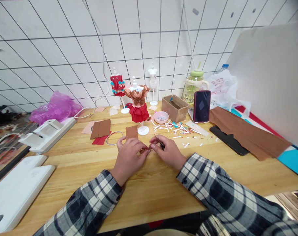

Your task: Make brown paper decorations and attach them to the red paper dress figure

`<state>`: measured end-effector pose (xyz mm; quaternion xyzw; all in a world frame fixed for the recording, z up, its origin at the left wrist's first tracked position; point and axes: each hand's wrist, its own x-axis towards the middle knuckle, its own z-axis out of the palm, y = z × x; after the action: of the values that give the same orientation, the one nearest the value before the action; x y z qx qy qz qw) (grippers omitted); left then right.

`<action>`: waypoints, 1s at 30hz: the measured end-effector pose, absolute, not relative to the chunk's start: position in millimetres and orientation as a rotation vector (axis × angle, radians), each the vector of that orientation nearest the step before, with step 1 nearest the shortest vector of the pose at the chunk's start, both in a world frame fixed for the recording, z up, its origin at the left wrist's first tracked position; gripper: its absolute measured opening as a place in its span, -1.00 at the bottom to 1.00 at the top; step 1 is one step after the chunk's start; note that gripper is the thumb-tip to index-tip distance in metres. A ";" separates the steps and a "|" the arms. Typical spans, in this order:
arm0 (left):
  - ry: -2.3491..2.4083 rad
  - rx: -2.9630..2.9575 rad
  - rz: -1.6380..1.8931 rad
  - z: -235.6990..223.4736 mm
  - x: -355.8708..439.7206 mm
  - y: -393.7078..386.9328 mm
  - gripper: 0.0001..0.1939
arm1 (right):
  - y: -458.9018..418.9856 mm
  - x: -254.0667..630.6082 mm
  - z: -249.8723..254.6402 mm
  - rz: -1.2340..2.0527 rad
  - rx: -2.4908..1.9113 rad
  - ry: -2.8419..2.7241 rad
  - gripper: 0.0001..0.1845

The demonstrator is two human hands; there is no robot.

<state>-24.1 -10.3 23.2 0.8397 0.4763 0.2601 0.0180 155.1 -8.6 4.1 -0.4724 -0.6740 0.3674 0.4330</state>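
My left hand [131,156] pinches a small folded piece of brown paper [144,150] between thumb and fingers, low over the table. My right hand [166,149] meets it at the paper's right end, thumb and forefinger closed. A slim dark metal tool [159,141] lies in the right hand's grip; its exact kind is partly hidden by the fingers. Just beyond the hands stands a white mini dress form [143,130] wearing a red paper skirt [138,113] and a pleated brown and pink top [138,95]. A flat brown paper square [132,131] lies beside its base.
Paper scraps [180,128] surround a pink bowl [161,117] and a cardboard box [175,108]. A phone [202,106] stands upright at right, near brown sheets [247,132]. Left are a bracelet-like ring [107,139], brown paper [101,127] and a power strip [53,134]. Two more dress forms [153,80] stand behind.
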 end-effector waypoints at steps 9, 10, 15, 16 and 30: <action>1.476 2.493 0.758 16.6 -24.5 -3.1 -0.83 | -0.8 152.6 -13.7 1.072 -1.097 -1.590 -0.67; 1.471 2.464 0.750 16.1 -24.7 -2.1 -0.83 | 0.3 153.7 -14.2 1.065 -1.098 -1.593 -0.68; 1.443 2.377 0.765 14.7 -25.3 -0.4 -0.81 | 3.6 159.1 -11.3 1.106 -1.101 -1.595 -0.67; 1.427 2.379 0.772 14.7 -25.2 -0.5 -0.82 | 4.1 159.7 -10.8 1.151 -1.095 -1.595 -0.65; 1.469 2.583 0.816 21.2 -23.9 -9.0 -0.70 | 5.8 162.7 -4.6 1.335 -1.145 -1.525 -0.77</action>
<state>-23.9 -9.0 21.2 0.8378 0.4765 0.2648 0.0300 162.7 5.8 -4.6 -0.4517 -0.6017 0.5268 0.3955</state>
